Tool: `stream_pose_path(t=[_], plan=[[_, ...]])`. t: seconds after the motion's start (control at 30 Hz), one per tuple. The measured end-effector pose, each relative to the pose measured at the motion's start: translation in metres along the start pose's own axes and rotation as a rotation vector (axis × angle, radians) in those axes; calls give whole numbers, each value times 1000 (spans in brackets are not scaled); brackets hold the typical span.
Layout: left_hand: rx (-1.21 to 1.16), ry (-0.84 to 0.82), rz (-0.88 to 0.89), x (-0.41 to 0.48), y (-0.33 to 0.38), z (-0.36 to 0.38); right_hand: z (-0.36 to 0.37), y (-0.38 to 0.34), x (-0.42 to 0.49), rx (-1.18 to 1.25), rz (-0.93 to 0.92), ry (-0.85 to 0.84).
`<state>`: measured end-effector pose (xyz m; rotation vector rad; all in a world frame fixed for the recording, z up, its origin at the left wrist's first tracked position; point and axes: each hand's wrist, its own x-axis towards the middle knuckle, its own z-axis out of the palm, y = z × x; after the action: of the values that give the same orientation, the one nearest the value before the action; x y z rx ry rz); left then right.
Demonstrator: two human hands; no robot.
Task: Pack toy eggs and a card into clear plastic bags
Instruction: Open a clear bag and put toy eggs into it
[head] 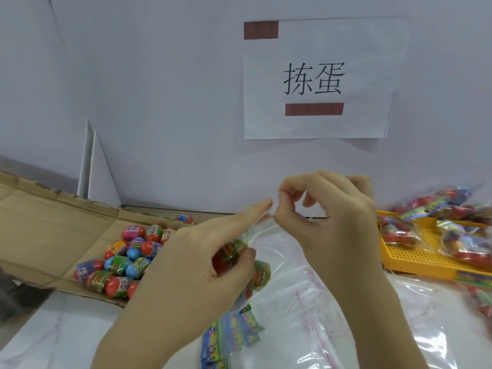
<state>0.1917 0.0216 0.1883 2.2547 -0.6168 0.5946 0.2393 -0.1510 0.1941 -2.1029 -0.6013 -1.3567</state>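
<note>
Right hand (332, 222) pinches the lip of the clear bag (282, 251); left hand (191, 262) grips toy eggs (229, 251), forefinger teasing the mouth apart, likely for loading; carton (53, 222) at nine o'clock

Eggs (125, 259) left of the left hand (197, 265): red, blue or pink shells, each with a green printed band. Box (40, 222) under them: plain brown cardboard. Tray (415, 251) right of the right hand (338, 230): yellow, fine grid of holes. Bags (292, 302) below the hands: clear, with thin red lines. Cards (229, 334) below the left hand: blue and green, multicoloured print. Sign (314, 78) above the hands: white, black characters, two red-brown bars. Desk (53, 328): white, faint grey veining.
</note>
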Motion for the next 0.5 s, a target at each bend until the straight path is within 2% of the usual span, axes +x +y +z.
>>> stream_pose_path(t=[0.07, 0.17, 0.33, 0.4, 0.5], plan=[[-41, 28, 4, -1, -1, -4, -4, 11, 1, 38, 67, 65], [-218, 91, -63, -1, -3, -8, -9, 32, 2, 212, 270, 132], [-604, 206, -266, 3, -30, -6, 8, 54, -11, 423, 614, 88], [-687, 231, -390, 4, -47, -4, 12, 61, -16, 423, 638, 74], [-686, 242, -597, 4, -68, -2, 21, 70, -21, 364, 628, 9]])
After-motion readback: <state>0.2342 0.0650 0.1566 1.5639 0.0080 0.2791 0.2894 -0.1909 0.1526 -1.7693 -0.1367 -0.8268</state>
